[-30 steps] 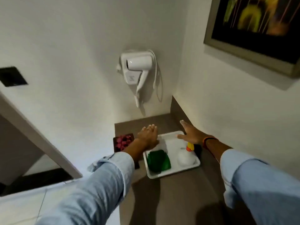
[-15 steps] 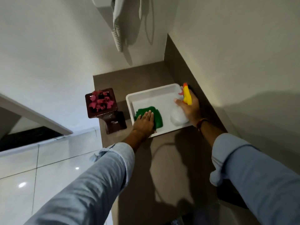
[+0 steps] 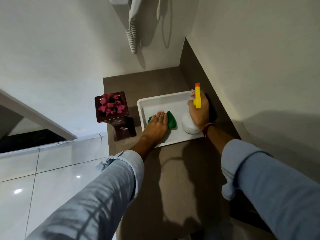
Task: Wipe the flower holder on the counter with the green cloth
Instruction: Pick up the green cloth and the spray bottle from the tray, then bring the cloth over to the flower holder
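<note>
The flower holder (image 3: 115, 118) is a dark brown pedestal with pink petals on top, standing at the counter's left edge. To its right a white tray (image 3: 173, 97) holds the green cloth (image 3: 171, 120) and a white spray bottle (image 3: 189, 125) with a yellow and orange nozzle. My left hand (image 3: 156, 126) lies flat on the cloth, fingers together, covering its left part. My right hand (image 3: 199, 115) is wrapped around the bottle's neck, just below the nozzle.
The brown counter (image 3: 173, 170) fits into a corner, with walls behind and to the right. A white wall-mounted hair dryer (image 3: 133, 23) with a coiled cord hangs above the back of the counter. White floor tiles (image 3: 52, 179) lie to the left.
The view dipped down toward the counter. My left hand came back from the tray's far rim onto the green cloth. My right hand moved from the counter to grip the spray bottle.
</note>
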`<action>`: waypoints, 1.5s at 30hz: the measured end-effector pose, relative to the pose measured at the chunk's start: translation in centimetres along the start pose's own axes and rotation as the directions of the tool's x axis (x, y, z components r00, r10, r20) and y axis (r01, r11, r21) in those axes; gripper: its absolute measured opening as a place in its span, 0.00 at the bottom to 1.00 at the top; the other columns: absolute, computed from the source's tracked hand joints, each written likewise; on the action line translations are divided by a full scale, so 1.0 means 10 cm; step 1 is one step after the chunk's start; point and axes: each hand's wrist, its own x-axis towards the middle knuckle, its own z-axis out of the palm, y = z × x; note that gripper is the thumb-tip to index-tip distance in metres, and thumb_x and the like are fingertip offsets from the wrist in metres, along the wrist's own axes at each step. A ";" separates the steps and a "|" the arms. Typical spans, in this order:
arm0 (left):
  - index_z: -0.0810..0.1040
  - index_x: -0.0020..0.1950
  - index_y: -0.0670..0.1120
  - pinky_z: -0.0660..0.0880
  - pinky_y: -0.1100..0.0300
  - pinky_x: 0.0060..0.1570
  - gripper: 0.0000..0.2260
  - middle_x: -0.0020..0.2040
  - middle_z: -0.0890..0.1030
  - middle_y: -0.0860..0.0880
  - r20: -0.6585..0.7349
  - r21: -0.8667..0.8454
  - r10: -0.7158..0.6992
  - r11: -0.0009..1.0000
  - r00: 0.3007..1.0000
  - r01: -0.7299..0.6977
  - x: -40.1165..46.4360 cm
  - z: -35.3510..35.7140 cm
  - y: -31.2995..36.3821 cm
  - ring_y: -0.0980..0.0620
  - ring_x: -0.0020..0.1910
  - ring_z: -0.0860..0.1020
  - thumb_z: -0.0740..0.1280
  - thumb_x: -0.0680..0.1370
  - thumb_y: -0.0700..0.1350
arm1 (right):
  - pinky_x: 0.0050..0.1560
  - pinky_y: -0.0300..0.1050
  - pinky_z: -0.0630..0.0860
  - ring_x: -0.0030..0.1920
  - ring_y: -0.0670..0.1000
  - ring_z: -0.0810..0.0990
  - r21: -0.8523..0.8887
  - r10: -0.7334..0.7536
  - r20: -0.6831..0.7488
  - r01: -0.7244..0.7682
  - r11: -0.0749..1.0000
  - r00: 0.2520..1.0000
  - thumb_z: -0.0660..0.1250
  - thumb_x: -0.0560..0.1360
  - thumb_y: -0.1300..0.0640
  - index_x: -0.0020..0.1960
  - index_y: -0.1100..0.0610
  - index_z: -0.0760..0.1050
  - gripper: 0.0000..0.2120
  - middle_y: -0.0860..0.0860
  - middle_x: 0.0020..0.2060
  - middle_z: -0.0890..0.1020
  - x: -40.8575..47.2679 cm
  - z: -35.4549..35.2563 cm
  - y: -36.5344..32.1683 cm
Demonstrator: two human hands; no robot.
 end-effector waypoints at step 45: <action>0.66 0.72 0.42 0.80 0.50 0.55 0.18 0.64 0.79 0.40 -0.009 -0.440 -0.438 0.809 0.899 0.390 -2.08 -0.73 -0.36 0.42 0.55 0.80 0.54 0.85 0.49 | 0.62 0.42 0.74 0.58 0.51 0.79 0.221 -0.063 0.147 0.030 0.975 0.987 0.65 0.80 0.54 0.70 0.61 0.71 0.21 0.55 0.58 0.80 -0.81 -0.30 -0.80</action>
